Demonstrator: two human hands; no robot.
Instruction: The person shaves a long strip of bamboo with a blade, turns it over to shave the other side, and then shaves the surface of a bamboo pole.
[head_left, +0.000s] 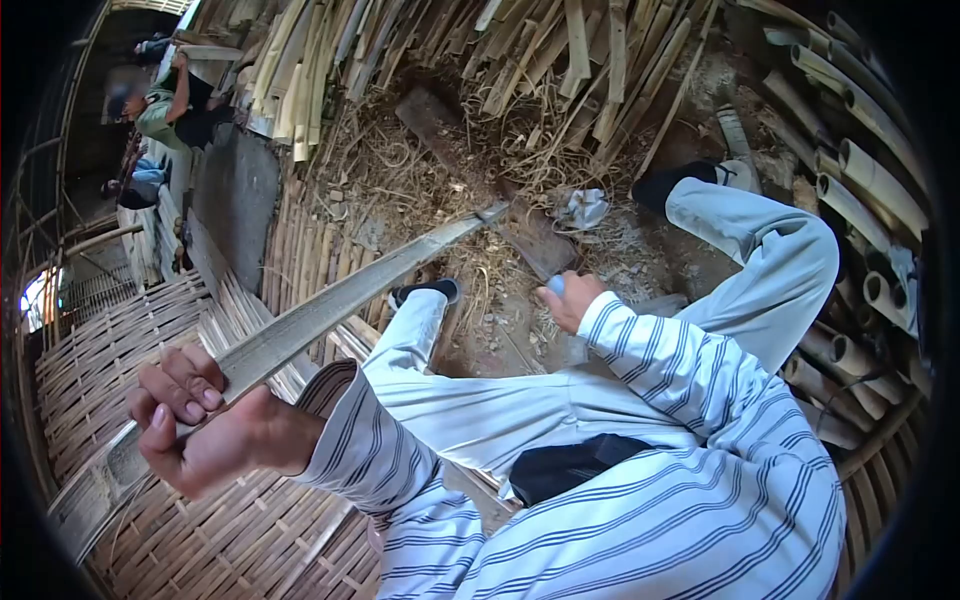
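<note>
A long split bamboo piece (pixel 345 298) runs from the lower left up to the middle of the view, with its hollow inner side partly showing. My left hand (pixel 215 425) is closed around it near the lower left, fingers curled over its edge. In my right hand (pixel 578 300) is a machete, held by its blue handle (pixel 555 285). The wide, brown-stained machete blade (pixel 537 243) points up and left, and its tip is close to the far end of the bamboo. Pale shavings (pixel 480 270) lie on the ground around the blade.
Bamboo strips (pixel 560 50) are piled at the top. Cut bamboo poles (pixel 860 180) are stacked on the right. A woven bamboo panel (pixel 120 350) lies left. A crumpled plastic bag (pixel 585 208) sits beside the blade. Another person (pixel 165 110) is at the upper left.
</note>
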